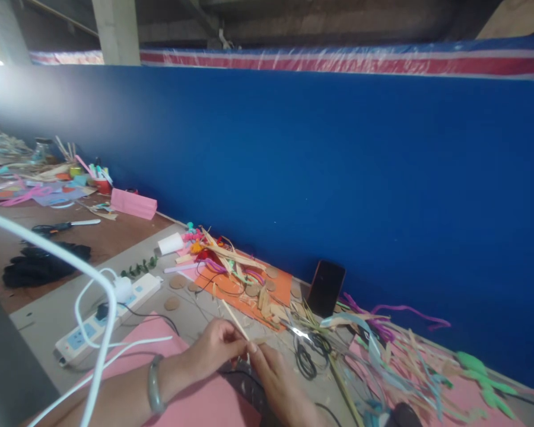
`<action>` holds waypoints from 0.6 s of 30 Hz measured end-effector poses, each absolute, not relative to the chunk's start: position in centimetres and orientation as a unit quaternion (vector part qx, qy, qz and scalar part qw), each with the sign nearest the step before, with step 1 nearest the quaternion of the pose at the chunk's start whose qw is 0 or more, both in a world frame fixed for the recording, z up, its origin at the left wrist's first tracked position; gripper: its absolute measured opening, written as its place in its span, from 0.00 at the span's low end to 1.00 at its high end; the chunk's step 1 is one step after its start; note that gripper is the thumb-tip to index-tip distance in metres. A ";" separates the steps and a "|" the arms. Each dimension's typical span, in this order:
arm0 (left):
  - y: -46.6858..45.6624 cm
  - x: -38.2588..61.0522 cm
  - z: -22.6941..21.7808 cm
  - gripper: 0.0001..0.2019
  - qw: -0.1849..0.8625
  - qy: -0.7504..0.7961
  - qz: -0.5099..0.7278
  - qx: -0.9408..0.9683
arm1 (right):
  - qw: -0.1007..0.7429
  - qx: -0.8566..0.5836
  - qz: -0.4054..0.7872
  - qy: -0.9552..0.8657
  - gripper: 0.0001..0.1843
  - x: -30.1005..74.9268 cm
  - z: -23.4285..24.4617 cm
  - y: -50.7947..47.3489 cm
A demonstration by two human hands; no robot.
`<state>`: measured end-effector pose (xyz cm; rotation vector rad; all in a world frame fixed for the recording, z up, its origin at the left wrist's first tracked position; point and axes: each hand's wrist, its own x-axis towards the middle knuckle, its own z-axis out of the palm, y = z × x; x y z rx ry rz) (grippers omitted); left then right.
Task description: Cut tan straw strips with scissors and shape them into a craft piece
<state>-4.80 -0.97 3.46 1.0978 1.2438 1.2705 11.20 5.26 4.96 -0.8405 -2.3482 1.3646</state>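
My left hand (218,346), with a pale bangle (155,384) at its wrist, is closed near the middle of the table's front. Between its fingers and those of my right hand (276,373) is a thin pale strip (234,317), slanting up to the left. Both hands pinch its lower part, fingertips close together. Pink paper (204,403) lies beneath the left forearm. Black-handled scissors (309,347) rest open-bladed just right of my right hand. Behind my hands an orange sheet (235,296) carries wood shavings and round brown discs.
A white power strip (109,320) lies left, with a white cable (111,296) looping across the foreground. A dark phone (326,287) leans on the blue wall (338,166). Coloured strips and a green pipe-cleaner figure (478,370) crowd the right. Black gloves (47,264) lie far left.
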 end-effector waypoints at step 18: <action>-1.5 -5.2 4.7 0.15 0.388 0.554 0.517 0.524 | 0.114 -0.342 0.722 -0.590 0.31 11.4 6.2 5.6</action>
